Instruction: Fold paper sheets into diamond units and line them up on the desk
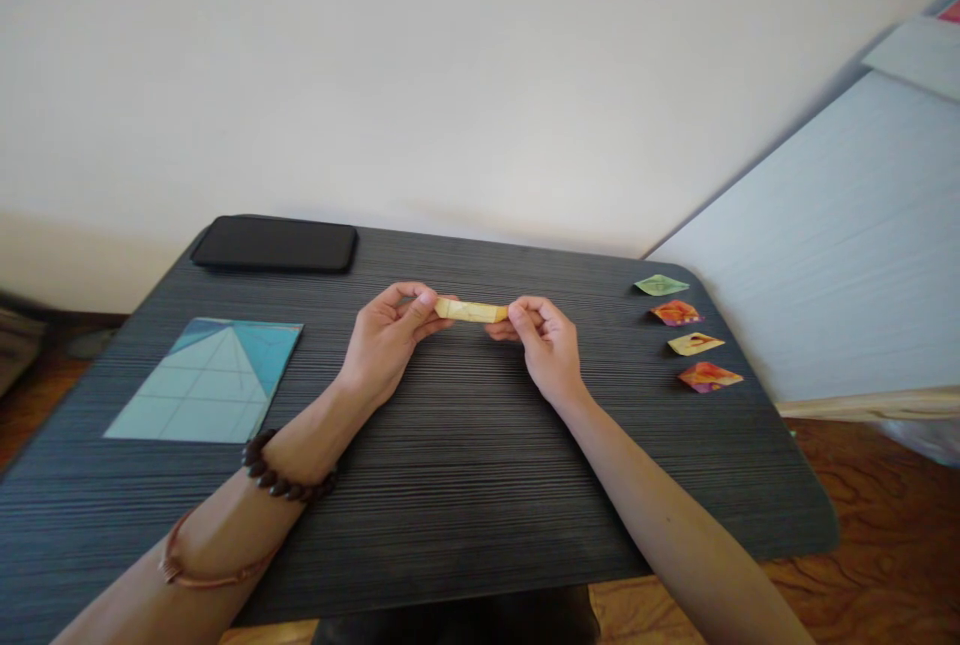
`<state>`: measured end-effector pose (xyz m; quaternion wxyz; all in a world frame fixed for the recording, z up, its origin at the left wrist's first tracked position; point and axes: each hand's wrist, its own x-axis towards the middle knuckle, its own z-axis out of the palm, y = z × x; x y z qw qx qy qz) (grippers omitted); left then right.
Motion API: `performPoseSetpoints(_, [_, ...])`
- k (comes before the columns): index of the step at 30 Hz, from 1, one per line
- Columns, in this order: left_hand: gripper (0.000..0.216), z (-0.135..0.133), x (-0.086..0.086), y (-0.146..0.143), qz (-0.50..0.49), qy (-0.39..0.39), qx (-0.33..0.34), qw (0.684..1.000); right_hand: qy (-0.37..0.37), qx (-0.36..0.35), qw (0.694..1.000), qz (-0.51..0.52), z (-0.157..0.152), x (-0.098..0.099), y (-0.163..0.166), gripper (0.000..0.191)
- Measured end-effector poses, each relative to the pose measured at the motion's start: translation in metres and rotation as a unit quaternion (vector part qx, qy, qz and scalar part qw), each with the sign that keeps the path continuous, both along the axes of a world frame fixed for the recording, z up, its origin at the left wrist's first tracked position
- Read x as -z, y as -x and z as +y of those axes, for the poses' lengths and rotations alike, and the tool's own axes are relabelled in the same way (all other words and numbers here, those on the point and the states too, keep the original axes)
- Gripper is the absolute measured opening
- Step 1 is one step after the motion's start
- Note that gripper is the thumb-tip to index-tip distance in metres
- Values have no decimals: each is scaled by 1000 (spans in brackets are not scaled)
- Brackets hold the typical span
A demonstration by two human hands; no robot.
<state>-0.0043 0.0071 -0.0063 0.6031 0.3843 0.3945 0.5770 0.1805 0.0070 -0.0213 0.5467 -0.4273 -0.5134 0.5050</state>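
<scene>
A narrow folded strip of yellow paper (472, 311) is stretched level between my two hands, above the middle of the table. My left hand (390, 335) pinches its left end between thumb and fingers. At the opposite end, my right hand (544, 345) grips the strip the same way, with the thumb on the near side. The fingertips behind the paper are partly hidden. A dark bead bracelet (277, 475) and a thin brown cord (206, 577) circle my left wrist and forearm.
Along the right side of the dark table (465, 485) lie a green folded paper piece (661, 285), two orange-red ones (677, 313) and a yellow one (696, 343). A black phone (276, 245) lies at the back left, with light blue square paper sheets (206, 390) nearer me.
</scene>
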Motion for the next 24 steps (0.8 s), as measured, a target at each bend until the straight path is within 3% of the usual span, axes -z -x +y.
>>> performPoseSetpoints(5, [25, 1, 1, 4, 106, -11, 13, 994, -14, 13, 999, -36, -1, 1, 0, 22])
performPoseSetpoints(10, [54, -2, 3, 5, 196, -26, 97, 975, -60, 5, 990, -129, -5, -1, 0, 19])
performPoseSetpoints(15, [40, -2, 3, 7, 327, -33, 63, 942, -86, -29, 982, -165, -8, -4, 0, 16])
performPoseSetpoints(19, [37, -3, 0, 9, 312, -1, 37, 949, -64, -43, 984, -160, -6, -3, -1, 17])
performPoseSetpoints(24, [38, -3, 1, 10, 265, 35, 70, 961, -86, -86, 977, -176, -5, -3, -2, 21])
